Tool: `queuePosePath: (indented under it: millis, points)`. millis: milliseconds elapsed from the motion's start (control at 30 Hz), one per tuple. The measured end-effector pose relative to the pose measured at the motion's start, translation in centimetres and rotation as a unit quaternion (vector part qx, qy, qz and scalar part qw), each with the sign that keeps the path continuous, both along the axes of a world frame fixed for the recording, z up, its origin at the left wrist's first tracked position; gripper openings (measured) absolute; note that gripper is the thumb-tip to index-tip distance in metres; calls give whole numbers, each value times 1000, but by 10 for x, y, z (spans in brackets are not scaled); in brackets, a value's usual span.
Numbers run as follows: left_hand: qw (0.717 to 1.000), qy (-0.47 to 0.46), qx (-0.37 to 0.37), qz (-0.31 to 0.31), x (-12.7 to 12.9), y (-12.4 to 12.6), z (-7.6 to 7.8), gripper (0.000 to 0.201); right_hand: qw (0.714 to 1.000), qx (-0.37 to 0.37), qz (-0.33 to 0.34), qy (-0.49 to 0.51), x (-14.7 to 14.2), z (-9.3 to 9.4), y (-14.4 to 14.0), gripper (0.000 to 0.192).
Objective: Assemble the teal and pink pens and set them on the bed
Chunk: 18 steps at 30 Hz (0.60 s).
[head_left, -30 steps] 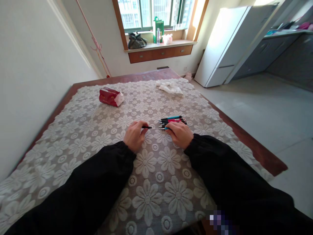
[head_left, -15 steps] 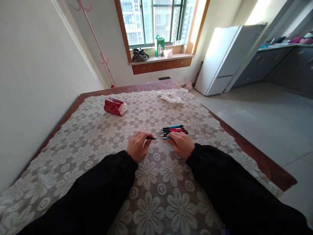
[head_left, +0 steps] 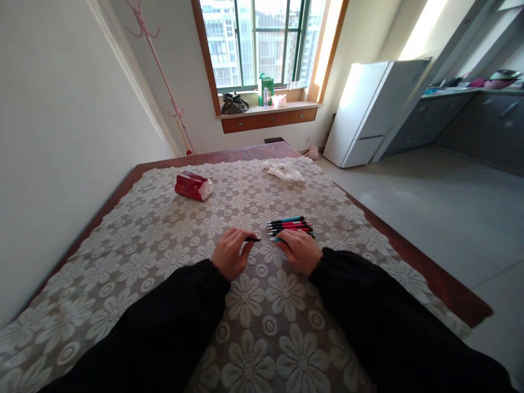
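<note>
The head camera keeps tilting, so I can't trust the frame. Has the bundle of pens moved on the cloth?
No. The pens lie on the same cloth flowers, just beyond the right hand.

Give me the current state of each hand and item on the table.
Left hand: pinching the thin pen's black end.
Right hand: gripping its blue end.
Thin black-and-blue pen: held level between both hands.
Bundle of coloured pens: lying flat together.
Red tissue pack: lying on its side, opened.
White crumpled cloth: heaped.
</note>
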State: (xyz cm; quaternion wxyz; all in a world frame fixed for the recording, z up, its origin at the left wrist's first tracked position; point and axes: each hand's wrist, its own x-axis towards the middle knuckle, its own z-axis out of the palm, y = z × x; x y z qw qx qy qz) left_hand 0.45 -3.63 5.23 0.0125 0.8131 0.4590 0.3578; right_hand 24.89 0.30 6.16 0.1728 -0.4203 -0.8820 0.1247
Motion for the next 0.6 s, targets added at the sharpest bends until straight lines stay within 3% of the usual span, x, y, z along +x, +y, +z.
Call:
queuePosePath:
  millis: [600]
  points:
    - [999,-42,-19,28,0,-1,1,14,1000,-15,-23,1,-2,2,-2,18]
